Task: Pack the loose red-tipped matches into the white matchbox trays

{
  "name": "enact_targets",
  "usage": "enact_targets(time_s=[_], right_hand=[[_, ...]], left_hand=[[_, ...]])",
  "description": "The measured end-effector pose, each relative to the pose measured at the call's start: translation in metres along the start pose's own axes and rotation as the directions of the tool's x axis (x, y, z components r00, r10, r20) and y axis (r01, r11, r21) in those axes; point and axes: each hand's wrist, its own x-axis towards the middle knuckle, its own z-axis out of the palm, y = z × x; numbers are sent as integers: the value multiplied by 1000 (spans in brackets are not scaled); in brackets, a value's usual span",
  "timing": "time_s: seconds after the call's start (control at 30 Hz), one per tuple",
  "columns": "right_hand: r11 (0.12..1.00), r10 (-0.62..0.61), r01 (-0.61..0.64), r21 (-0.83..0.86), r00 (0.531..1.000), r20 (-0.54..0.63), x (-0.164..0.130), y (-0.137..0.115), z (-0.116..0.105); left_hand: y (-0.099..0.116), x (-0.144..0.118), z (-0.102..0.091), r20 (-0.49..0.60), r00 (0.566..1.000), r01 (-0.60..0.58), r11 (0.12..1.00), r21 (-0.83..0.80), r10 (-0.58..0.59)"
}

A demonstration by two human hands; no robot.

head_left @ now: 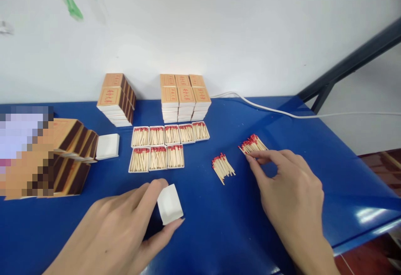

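My left hand point(125, 220) grips a small white matchbox tray point(170, 205) between thumb and fingers, its open side facing up and nothing visible inside. On the right, my right hand point(286, 187) has thumb and forefinger pinched at the near edge of a pile of red-tipped matches point(253, 143). A smaller bunch of loose matches point(223, 167) lies on the blue table point(206, 216) between the hands. Beyond my left hand stand two rows of white trays filled with matches point(157, 158), red heads pointing away from me.
Stacked matchboxes point(114, 99) and a second block of them point(185, 97) stand near the wall. More matchbox covers point(70, 158) lie at left, partly blurred out, beside a white tray point(108, 146). A white cable point(266, 107) runs along the back; a dark metal bar point(354, 62) slants at right.
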Motion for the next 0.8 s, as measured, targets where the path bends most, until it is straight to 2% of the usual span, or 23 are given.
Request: enact_targets(time_s=[0.4,0.6,0.8], right_hand=[[999,-31,32,26,999,-6,4,-2,-4],[998,-18,16,61,1000,19,13,-10,0],[999,4,-5,43,1000,28,8,-6,0]], left_hand=[[0,3,-1,-11,1000,-5,1000,-5,4],[1,1,-1,-22,1000,-4,1000,20,5],[1,2,-1,-27,1000,-7,1000,-5,7]])
